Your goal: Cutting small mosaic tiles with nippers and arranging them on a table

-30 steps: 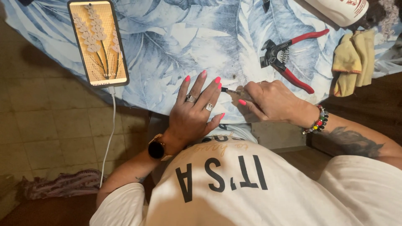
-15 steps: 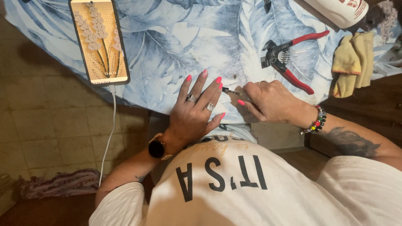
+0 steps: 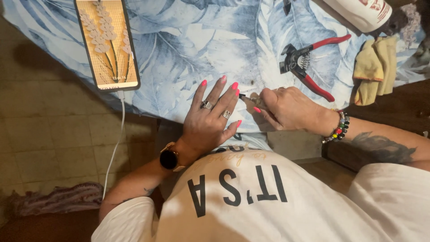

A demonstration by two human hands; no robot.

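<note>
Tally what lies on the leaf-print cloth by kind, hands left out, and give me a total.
Phone, screen lit, cable plugged in: 1
Red-handled pliers: 1
Yellow cloth: 1
White bottle, lying at the top edge: 1
Total: 4
The right hand holds a small tool against a nail of the left hand; that tool is not counted.

The right hand (image 3: 286,107) curls over a small thin tool (image 3: 247,97), so most of it is hidden. The white bottle (image 3: 363,13) is cut off by the top edge, and the phone (image 3: 106,42) loses its top there too
</note>
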